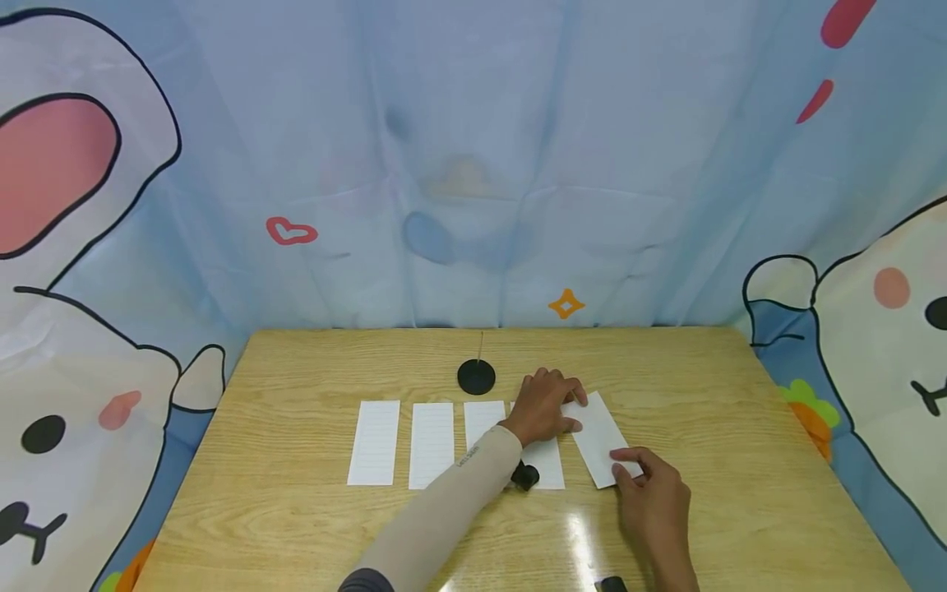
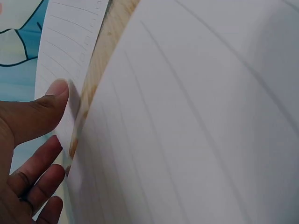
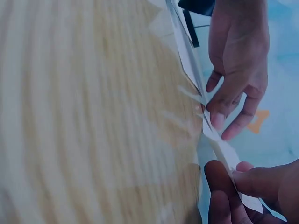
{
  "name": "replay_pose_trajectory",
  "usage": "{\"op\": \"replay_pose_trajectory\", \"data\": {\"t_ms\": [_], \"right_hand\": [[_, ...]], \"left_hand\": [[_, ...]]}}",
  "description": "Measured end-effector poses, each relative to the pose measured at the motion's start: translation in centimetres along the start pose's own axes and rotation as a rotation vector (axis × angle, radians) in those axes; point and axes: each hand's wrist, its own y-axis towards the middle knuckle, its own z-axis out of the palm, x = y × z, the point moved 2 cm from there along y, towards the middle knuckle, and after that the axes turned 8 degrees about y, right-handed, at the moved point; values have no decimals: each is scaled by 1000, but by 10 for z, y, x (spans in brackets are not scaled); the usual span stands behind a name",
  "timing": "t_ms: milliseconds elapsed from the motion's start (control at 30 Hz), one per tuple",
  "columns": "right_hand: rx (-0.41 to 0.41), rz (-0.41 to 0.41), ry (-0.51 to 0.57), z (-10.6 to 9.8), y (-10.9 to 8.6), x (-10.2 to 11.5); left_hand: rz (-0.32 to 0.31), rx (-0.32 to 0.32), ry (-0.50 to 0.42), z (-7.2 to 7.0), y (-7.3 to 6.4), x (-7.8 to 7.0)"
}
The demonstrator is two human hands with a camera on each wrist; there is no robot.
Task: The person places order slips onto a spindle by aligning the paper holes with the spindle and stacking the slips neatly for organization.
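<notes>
My right hand pinches the near right corner of a tilted white lined paper slip, thumb on one side and fingers on the other in the right wrist view. At the slip's far left edge is my left hand, its thumb and index finger on the paper. In the left wrist view, the left thumb lies over a lined slip, and the index finger is mostly hidden. Beneath the left wrist lies another slip, partly covered. A large lined sheet fills that view's right side.
More lined slips stand in a row on the left: the leftmost one, its neighbour and a third partly under the forearm. A black round base with a thin rod stands behind them on the wooden table. A printed curtain hangs behind.
</notes>
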Motion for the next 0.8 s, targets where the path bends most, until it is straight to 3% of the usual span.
{"op": "replay_pose_trajectory", "data": {"t_ms": [267, 500, 800], "right_hand": [[68, 38, 28, -8, 7, -1], [54, 6, 33, -13, 14, 3], [89, -34, 58, -15, 20, 7]], "left_hand": [[22, 18, -123, -5, 0, 7], [17, 7, -291, -17, -8, 16], [40, 17, -376, -26, -13, 20]]}}
